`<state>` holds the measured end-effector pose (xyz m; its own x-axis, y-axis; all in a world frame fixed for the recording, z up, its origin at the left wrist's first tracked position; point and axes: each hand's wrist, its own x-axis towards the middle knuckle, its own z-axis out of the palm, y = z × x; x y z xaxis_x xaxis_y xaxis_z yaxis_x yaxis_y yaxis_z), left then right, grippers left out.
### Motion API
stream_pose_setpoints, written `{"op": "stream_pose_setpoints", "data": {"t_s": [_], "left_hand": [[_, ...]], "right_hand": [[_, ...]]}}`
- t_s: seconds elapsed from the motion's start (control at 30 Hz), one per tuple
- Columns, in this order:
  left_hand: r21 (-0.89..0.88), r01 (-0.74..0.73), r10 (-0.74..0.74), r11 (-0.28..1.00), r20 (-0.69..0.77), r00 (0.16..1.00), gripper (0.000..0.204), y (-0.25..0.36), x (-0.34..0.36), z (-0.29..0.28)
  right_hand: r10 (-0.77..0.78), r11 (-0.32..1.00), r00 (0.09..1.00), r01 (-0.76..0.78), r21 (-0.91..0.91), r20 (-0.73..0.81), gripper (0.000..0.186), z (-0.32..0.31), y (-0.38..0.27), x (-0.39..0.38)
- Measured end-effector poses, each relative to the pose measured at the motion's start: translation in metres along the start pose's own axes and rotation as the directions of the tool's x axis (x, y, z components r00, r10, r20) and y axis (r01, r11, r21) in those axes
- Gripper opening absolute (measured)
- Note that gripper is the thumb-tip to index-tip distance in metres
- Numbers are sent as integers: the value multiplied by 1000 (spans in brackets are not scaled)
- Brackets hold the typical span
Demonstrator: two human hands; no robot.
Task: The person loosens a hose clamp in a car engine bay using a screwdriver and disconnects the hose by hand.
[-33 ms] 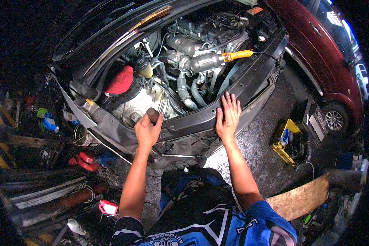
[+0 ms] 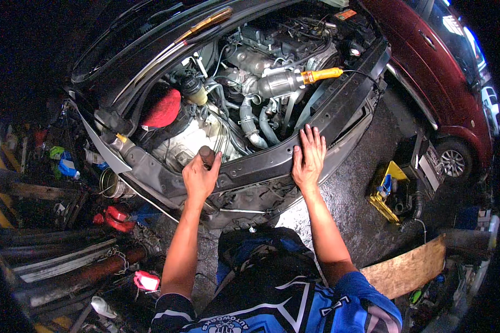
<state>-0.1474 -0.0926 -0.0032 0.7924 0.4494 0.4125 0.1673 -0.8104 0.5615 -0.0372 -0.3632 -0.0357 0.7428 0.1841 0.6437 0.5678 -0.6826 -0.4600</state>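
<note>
My left hand (image 2: 199,176) is closed at the front edge of the open engine bay. A short dark brown, blunt-ended cylinder (image 2: 206,156) sticks up between its thumb and fingers; the rest of it is hidden. My right hand (image 2: 309,161) lies flat on the black front crossmember (image 2: 255,165), fingers stretched out, holding nothing. Beyond the hands is the engine, with a ribbed grey hose (image 2: 246,115) running down toward the crossmember. A work lamp with a yellow handle (image 2: 322,75) rests across the bay. To the left are a fluid reservoir (image 2: 194,90) and a red cloth (image 2: 162,108).
A dark red car (image 2: 428,72) stands at the right. A yellow crate (image 2: 388,191) with parts sits on the wet-looking floor. Low right lies a wooden board (image 2: 408,268). Pipes (image 2: 78,272), a chain and a metal bucket (image 2: 112,184) crowd the left side.
</note>
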Motion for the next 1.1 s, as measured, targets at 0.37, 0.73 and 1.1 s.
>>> {"op": "stream_pose_setpoints", "data": {"t_s": [0.37,0.73,1.1], "left_hand": [[-30,5,-5,1000,10,1000,33,2,1,-1],[-17,16,-16,1000,21,1000,32,3,1,-1],[-34,-15,15,999,-1,1000,28,3,1,0]], "right_hand": [[8,1000,1000,-8,-9,12,44,1,1,-1],[-4,1000,1000,4,1,1,44,0,1,0],[-1,1000,1000,1,-5,18,45,1,1,0]]}}
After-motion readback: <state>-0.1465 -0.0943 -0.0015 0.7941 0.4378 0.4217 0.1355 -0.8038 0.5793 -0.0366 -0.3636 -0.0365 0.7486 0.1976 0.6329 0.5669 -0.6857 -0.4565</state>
